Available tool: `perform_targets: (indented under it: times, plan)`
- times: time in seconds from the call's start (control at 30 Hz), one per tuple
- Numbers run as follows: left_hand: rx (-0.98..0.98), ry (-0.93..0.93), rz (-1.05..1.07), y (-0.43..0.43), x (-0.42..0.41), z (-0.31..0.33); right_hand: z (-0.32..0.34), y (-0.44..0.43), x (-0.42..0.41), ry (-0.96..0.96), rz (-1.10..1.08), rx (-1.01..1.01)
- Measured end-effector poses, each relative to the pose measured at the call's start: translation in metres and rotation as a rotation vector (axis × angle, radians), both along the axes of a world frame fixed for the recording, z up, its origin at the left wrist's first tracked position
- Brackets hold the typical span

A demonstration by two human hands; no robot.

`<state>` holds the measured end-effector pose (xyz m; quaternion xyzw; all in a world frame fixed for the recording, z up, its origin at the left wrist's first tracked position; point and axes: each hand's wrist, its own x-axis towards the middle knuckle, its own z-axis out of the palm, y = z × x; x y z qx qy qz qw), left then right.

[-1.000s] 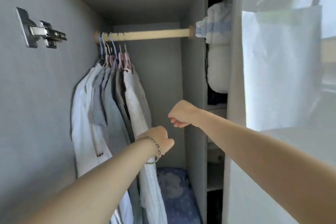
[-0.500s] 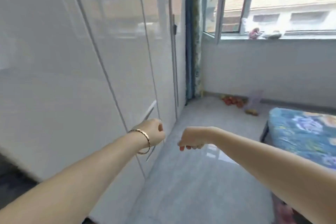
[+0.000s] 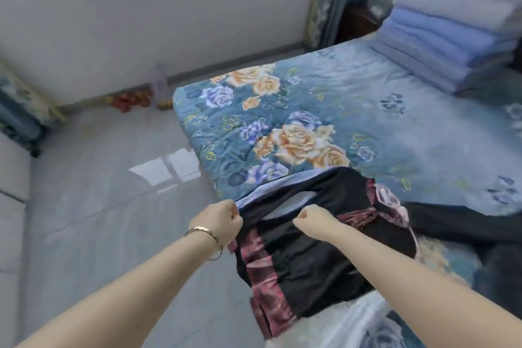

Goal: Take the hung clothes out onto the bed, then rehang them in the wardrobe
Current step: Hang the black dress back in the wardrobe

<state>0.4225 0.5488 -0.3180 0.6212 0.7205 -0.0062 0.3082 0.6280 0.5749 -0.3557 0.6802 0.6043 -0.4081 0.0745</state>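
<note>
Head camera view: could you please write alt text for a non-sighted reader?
The left hand and right hand, both curled, are at a black garment with pink plaid trim on the near edge of a blue floral bed; folded blankets sit at its far end.

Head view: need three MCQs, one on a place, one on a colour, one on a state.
1. Where is the stack of folded blankets?
A. on the floor
B. on the bed, at its far end
C. in a wardrobe

2. What colour trims the black garment?
A. green
B. yellow
C. pink

3. How do the fingers of the left hand and right hand lie?
A. curled
B. spread flat
C. out of view

Key: B, the stack sits on the bed at the upper right. C, pink plaid bands run along the garment's edge. A, both hands are fists at the garment, though any grip on cloth is unclear.
</note>
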Motion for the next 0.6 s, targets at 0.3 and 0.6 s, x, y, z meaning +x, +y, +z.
perform_targets:
  times: [0.3, 0.6]
  plan:
    - [-0.091, 0.069, -0.348, 0.093, 0.164, -0.135, -0.153, 0.001, 0.205, -0.188, -0.666, -0.060]
    - [-0.132, 0.063, -0.415, 0.125, 0.273, -0.250, -0.291, 0.044, 0.318, -0.374, -0.757, 0.052]
